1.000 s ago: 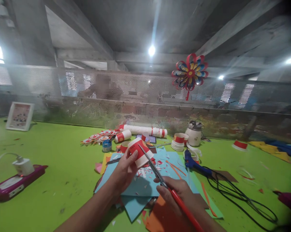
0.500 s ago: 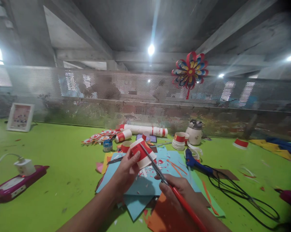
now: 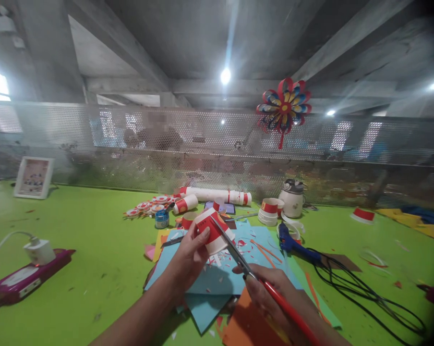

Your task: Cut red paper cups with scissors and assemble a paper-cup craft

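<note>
My left hand (image 3: 190,252) grips a red and white paper cup (image 3: 213,236) by its side, the thumb pressed on the printed wall. The cup is tilted above the blue paper sheets (image 3: 198,283). Wrapped round red-handled scissors (image 3: 240,259), my right hand (image 3: 271,288) holds them with the blades lying across the cup's right part. Whether the blades are inside the cup wall or in front of it I cannot tell. Small red and white paper scraps (image 3: 240,244) lie on the blue sheets beneath, along with thin orange strips (image 3: 263,250).
A blue glue gun (image 3: 296,245) with a looped black cable lies to the right. Behind stand cut cup pieces (image 3: 268,212), a lidded white bottle (image 3: 292,198) and a blue jar (image 3: 162,219). A purple power strip (image 3: 30,276) with a plugged charger is at left. A mesh partition (image 3: 202,168) closes the back.
The view has shifted slightly. Both hands keep their holds on the cup and scissors, and the blades stay in nearly the same place across the cup.
</note>
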Motion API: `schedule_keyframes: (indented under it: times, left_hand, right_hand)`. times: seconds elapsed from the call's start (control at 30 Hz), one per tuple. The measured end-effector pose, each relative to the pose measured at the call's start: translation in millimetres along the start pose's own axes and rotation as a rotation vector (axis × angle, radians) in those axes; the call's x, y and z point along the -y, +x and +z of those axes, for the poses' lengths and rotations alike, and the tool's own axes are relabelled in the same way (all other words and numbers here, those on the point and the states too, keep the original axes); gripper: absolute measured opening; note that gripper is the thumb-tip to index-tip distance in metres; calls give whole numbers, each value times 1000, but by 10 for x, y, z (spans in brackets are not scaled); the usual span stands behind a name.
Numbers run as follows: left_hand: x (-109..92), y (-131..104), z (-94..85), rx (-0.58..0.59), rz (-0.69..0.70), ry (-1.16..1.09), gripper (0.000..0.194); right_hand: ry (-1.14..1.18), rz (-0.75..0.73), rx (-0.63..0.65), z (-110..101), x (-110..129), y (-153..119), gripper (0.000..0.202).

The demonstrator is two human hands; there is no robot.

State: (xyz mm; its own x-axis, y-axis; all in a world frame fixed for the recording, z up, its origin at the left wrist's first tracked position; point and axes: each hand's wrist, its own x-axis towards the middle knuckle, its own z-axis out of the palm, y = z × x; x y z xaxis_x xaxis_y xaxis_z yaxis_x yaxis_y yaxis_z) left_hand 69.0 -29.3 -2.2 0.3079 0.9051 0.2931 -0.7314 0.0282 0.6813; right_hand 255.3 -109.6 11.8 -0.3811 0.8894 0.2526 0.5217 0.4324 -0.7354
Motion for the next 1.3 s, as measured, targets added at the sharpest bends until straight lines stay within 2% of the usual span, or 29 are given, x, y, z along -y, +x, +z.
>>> schedule_keyframes:
  times: [0.17, 0.37, 0.5, 0.67, 0.83, 1.0, 1.3]
  left_hand:
    - [1, -1, -13, 16, 11, -8, 53]
    - [-14, -5, -4, 27, 21, 6, 50]
    - [-14, 5, -26, 19, 13, 6, 51]
    - [-33, 12, -28, -19, 47, -4, 46]
    - [-64, 9, -3, -35, 48, -8, 47]
    - [-64, 10, -8, -15, 37, 5, 45]
    - [-70, 3, -31, 31, 58, 50, 56]
  right_hand:
    - [-28, -21, -38, 0, 31, 6, 60]
    - [-75, 26, -213, 61, 129, -64, 60]
    - [-33, 76, -170, 76, 100, -124, 60]
    - [-6, 113, -217, 88, 46, -182, 53]
    - [45, 133, -171, 104, 58, -150, 64]
    - [87, 112, -143, 100, 31, -119, 60]
    - [-137, 71, -203, 45, 30, -134, 39]
